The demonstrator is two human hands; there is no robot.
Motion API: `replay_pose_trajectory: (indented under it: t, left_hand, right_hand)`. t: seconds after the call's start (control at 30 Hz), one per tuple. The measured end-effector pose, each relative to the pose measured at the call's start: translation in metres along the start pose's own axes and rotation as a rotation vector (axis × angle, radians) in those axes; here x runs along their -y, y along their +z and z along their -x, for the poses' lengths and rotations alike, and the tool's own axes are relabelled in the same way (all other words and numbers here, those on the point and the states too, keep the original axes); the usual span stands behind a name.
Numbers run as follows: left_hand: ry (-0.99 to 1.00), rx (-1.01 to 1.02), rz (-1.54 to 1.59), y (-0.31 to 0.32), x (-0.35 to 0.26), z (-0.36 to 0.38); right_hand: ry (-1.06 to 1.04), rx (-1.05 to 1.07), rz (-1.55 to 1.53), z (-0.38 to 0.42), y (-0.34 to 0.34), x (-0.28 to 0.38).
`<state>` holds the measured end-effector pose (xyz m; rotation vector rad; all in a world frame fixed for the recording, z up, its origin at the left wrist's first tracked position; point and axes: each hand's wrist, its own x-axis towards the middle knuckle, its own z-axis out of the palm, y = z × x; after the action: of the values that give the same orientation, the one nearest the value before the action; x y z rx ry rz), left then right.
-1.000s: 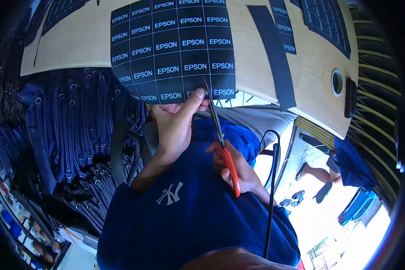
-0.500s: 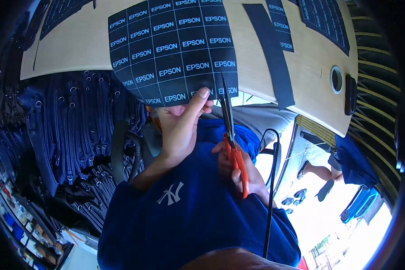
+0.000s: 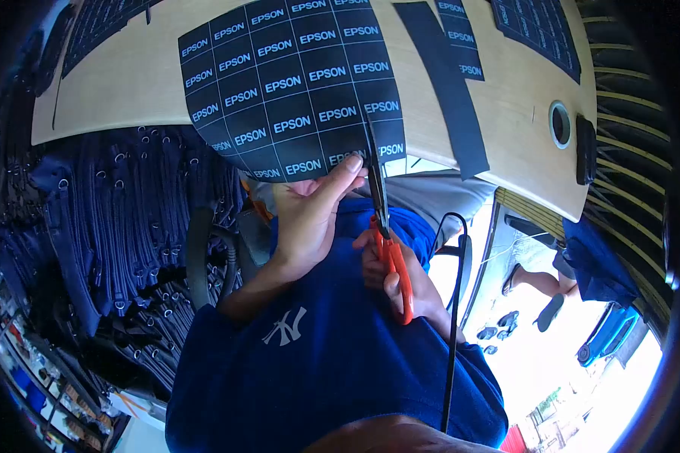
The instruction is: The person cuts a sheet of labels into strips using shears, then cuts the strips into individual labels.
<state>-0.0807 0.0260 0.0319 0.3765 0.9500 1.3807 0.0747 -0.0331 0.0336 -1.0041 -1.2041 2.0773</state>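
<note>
My left hand (image 3: 310,219) pinches the near edge of a black sheet (image 3: 295,83) printed with a grid of white EPSON labels, thumb on top. The sheet hangs partly over the near edge of the wooden table (image 3: 128,83). My right hand (image 3: 400,283) grips orange-handled scissors (image 3: 389,249). Their blades point away from me and bite into the sheet's near edge beside my left thumb, along a white line between two label columns.
On the table lie a plain black strip (image 3: 442,83), a narrow strip of labels (image 3: 457,38), more label sheets (image 3: 540,30), a cable hole (image 3: 560,124) and a black device (image 3: 585,147). Dark blue zippered pieces (image 3: 113,226) hang left. A black cable (image 3: 453,317) crosses my lap. Another person's legs (image 3: 536,272) are at right.
The scissors swung from a slant to nearly straight and pushed further into the sheet's edge. My left hand shifted the sheet slightly right and toward me.
</note>
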Motion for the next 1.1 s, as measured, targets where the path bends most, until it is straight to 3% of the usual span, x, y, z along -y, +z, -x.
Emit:
replay_pose_trajectory:
  t: [1.1]
  left_hand:
    - [-0.027,-0.007,0.021,-0.0024,0.0041,-0.0028]
  right_hand:
    - [0.066,-0.028,-0.089,0.0009,0.0016,0.0049]
